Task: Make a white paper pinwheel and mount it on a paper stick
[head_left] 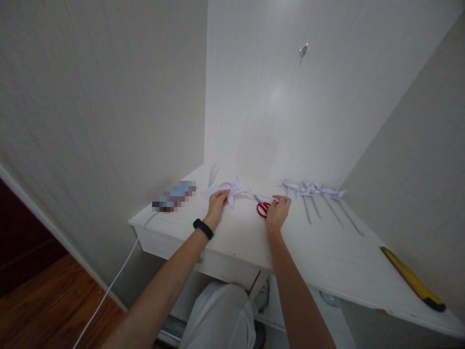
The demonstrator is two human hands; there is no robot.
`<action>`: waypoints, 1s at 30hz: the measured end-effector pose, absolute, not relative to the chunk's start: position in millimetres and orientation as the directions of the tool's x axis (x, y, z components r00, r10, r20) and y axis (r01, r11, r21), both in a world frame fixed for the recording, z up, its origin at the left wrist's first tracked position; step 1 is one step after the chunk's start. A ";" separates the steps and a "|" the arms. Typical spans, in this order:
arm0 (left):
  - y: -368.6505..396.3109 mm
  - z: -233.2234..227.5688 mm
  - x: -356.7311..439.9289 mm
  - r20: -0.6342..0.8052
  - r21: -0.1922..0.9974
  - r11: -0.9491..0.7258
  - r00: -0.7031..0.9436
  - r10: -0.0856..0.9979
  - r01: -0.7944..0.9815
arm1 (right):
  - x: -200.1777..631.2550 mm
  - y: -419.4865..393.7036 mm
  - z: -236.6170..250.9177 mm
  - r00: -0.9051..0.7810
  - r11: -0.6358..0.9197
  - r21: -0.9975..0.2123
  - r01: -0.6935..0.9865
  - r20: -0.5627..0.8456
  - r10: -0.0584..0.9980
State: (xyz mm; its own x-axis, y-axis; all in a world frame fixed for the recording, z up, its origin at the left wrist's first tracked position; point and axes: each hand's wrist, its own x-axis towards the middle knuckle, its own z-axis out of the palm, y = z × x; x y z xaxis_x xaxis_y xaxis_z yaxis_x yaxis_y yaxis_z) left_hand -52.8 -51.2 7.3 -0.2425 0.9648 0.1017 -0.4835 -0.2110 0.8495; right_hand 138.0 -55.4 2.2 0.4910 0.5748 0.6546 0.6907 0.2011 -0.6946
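Near the middle of the white desk, my left hand (219,202) pinches a white paper pinwheel (235,190) by one of its blades. A thin white stick (259,195) runs from the pinwheel's centre to the right, and my right hand (279,209) grips its far end. Just left of my right hand lie red-handled scissors (262,209), partly hidden by it. Some white paper (209,191) rests beside my left hand. Further right, several finished-looking paper pinwheels (311,189) lie in a row with their sticks pointing toward me.
A few thin sticks (212,175) lie at the back left. A blurred-out device (176,196) with a white cable (121,271) sits at the desk's left edge. At the right edge is a yellow and black tool (412,278). Walls enclose the desk (232,237) on three sides.
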 end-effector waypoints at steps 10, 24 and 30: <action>-51.2 8.3 -52.7 0.123 0.846 -0.256 -0.295 0.947 -0.468 | 128.3 -59.2 4.6 0.323 0.262 -0.638 0.724 0.650 0.687; -47.2 1.8 -51.6 0.138 0.873 -0.235 -0.247 0.959 -0.427 | 129.7 -51.2 -6.6 0.087 0.264 -0.464 0.845 0.608 0.789; -46.6 3.1 -49.9 0.127 0.898 -0.209 -0.226 0.966 -0.388 | 130.8 -46.6 -10.0 0.014 0.226 -0.374 0.900 0.541 0.841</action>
State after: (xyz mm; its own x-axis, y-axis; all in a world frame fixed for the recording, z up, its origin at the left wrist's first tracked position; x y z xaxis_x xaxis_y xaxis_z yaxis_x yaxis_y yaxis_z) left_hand -49.9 -46.6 3.1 -0.2262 0.9657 0.1271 -0.3876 -0.2090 0.8978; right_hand 130.8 -46.6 -10.0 0.0138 0.8409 0.5410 0.8995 0.2258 -0.3740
